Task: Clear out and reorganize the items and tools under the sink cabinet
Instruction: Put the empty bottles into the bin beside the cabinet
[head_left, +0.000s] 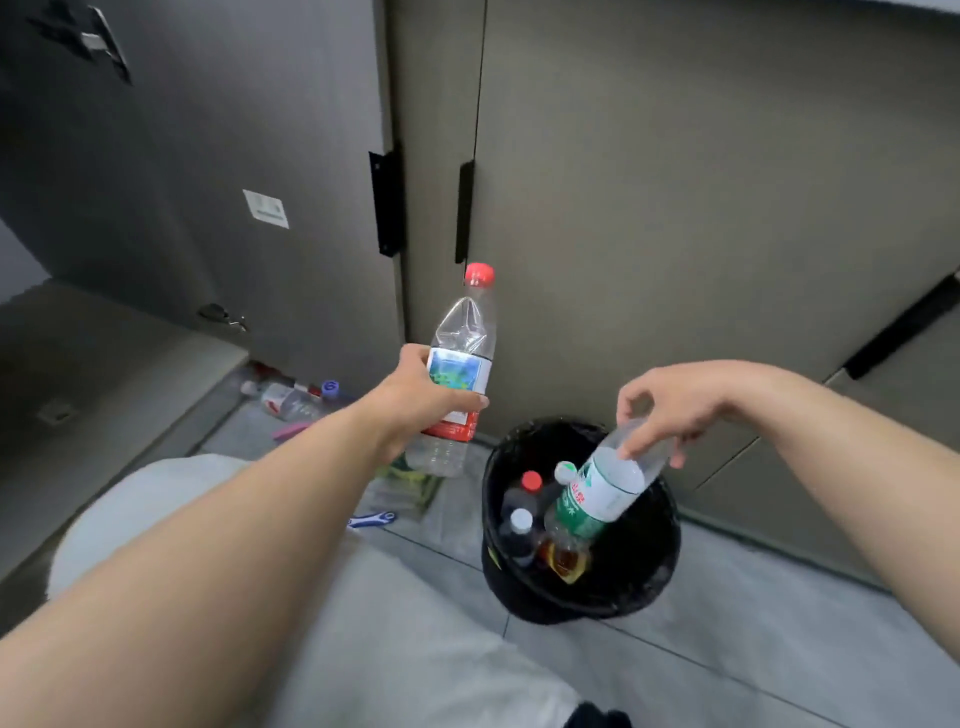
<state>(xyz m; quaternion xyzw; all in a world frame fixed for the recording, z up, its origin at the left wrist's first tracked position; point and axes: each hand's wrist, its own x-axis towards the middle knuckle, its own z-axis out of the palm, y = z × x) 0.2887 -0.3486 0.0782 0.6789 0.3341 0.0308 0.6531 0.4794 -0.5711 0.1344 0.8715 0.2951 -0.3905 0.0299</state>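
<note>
My left hand (421, 400) grips a clear, crumpled bottle with a red cap (464, 343) around its label, upright, just left of the black bin (654, 577). My right hand (670, 410) holds the base of a green-labelled bottle (602, 488), cap end down, tilted over the bin's mouth. Inside the bin lie several bottles: one with a red cap (531, 482), one with a white cap (521, 519) and one with amber liquid (566, 558).
An open cabinet door (218, 171) stands at the left; closed doors (675, 182) rise behind the bin. Loose bottles (291, 400), a pink item (291, 430), a green packet (410, 480) and a blue-handled tool (371, 518) lie on the grey tiled floor. My knee (208, 519) is in front.
</note>
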